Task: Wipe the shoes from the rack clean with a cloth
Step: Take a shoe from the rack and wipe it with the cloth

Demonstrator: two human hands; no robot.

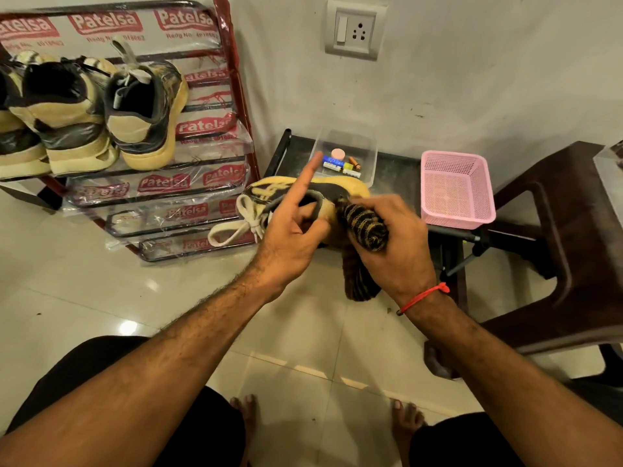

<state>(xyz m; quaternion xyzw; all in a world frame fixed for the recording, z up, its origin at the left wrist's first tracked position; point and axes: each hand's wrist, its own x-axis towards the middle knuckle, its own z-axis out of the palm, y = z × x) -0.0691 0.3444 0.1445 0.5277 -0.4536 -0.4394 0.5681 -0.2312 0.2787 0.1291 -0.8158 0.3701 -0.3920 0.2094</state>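
Observation:
My left hand (292,227) grips a tan and black sneaker (340,192) at its collar, with the index finger sticking straight up. White laces (236,227) hang off the shoe to the left. My right hand (394,244) holds a bunched black and yellow striped cloth (365,227) against the heel end of the shoe; the cloth's tail hangs below the hand. The red metal shoe rack (236,96) stands at the left, wrapped in printed plastic. Three more tan and black sneakers (141,109) sit on its upper shelf.
A clear plastic box (367,143) with small items and a pink mesh basket (455,193) sit on a low dark stand (397,170) by the wall. A dark brown plastic chair (556,237) is at the right. My knees and bare feet are on the tiled floor (101,284).

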